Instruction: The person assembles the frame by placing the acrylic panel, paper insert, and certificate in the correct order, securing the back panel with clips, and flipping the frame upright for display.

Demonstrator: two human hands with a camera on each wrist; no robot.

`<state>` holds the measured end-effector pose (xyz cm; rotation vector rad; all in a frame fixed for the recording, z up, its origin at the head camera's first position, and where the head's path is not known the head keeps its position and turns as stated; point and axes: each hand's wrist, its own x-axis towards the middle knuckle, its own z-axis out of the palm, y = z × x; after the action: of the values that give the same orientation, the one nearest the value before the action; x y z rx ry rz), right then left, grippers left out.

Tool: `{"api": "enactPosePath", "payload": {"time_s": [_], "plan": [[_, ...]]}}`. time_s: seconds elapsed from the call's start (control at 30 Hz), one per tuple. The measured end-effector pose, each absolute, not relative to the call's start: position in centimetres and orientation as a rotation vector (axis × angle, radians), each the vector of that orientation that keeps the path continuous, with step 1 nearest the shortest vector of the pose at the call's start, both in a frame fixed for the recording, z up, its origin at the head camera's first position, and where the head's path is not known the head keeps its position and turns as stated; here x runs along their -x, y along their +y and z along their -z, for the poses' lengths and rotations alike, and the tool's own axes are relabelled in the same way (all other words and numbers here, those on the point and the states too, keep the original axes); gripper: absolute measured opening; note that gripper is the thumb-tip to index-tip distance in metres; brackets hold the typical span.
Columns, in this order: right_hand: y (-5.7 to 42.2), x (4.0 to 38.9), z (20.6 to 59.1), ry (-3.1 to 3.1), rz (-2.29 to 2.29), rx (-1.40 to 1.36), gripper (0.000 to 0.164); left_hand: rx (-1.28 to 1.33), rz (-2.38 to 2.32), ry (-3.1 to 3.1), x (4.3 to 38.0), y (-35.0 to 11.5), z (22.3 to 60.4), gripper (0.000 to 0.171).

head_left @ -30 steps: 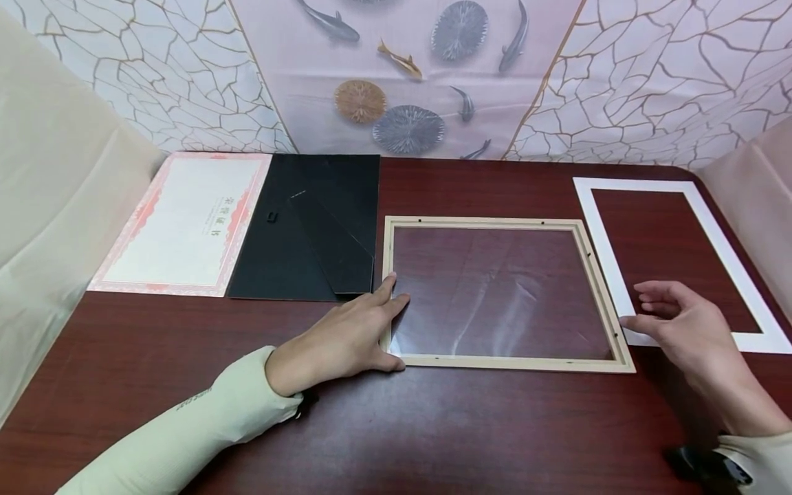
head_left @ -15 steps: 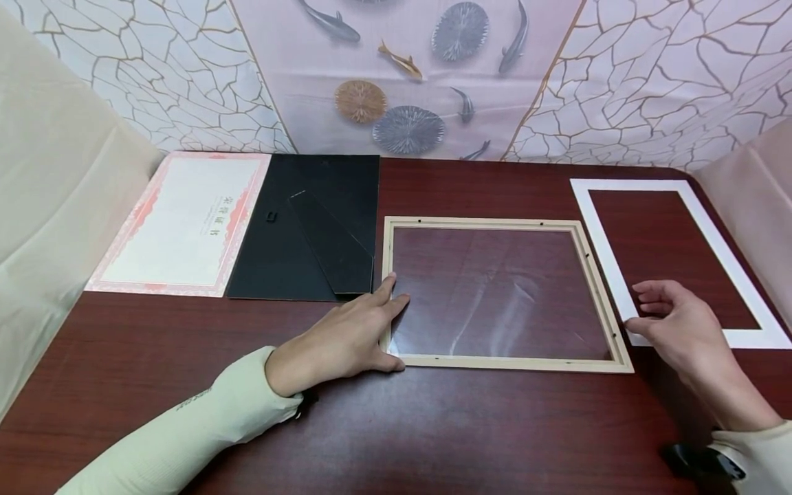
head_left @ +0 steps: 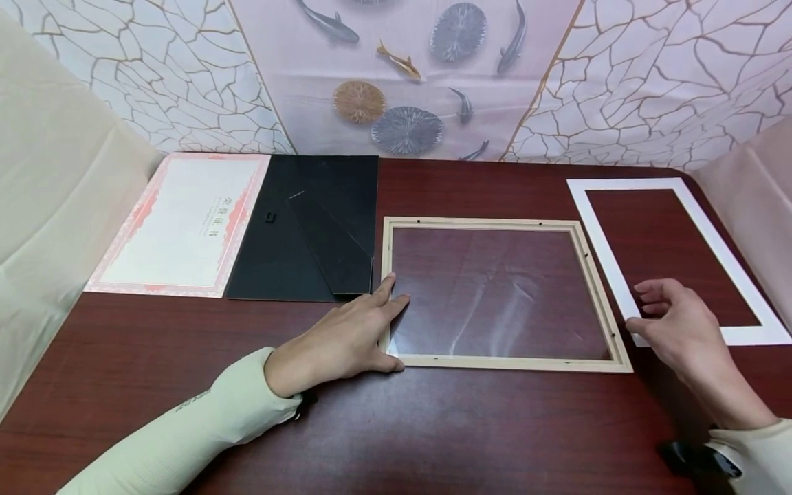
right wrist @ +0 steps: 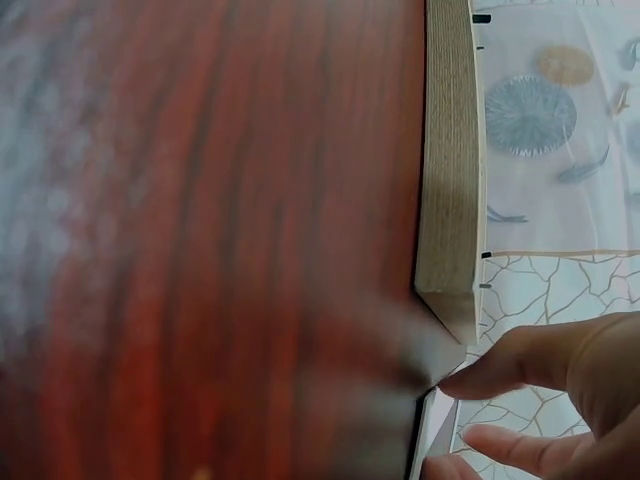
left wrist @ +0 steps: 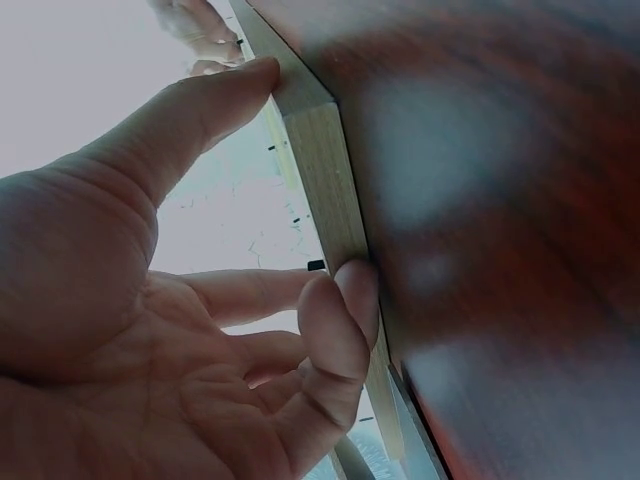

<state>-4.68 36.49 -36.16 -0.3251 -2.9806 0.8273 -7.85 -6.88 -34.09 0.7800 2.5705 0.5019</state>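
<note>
A pale wooden picture frame [head_left: 513, 364] lies back side up on the table, a clear sheet [head_left: 470, 295] inside its rim. My left hand [head_left: 346, 337] holds its near left corner: the thumb is at the front bar and the fingers reach over the left bar. In the left wrist view, the outer fingers [left wrist: 335, 345] bend against the frame's side. To the right lies a white mat board [head_left: 609, 265] with a rectangular opening. My right hand [head_left: 687, 330] pinches its near left corner, thumb at the edge, the other fingers curled.
On the left, a black backing board [head_left: 272, 268] with a folded stand lies beside a pink-bordered certificate [head_left: 179, 220]. Patterned cloth [head_left: 408, 82] hangs behind the dark red table [head_left: 445, 433]. Pale cloth [head_left: 49, 206] encloses the left side.
The mat board has turned slightly, its far end shifting left and its near edge moving a little away from me. My right hand moved slightly with it. The left hand and frame stay put.
</note>
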Motion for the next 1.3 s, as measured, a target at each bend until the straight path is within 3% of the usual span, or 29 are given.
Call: {"api": "enactPosePath", "payload": {"time_s": [0.9,1.3], "plan": [[36.7,4.8,35.5,-2.916,-0.743,0.311,0.05,-0.758,-0.527,2.55,7.8,-7.0,34.0,0.091],[36.2,3.9,34.7,-2.86,-0.703,0.267,0.034,-0.752,-0.637,2.573,7.8,-7.3,34.2,0.091]]}}
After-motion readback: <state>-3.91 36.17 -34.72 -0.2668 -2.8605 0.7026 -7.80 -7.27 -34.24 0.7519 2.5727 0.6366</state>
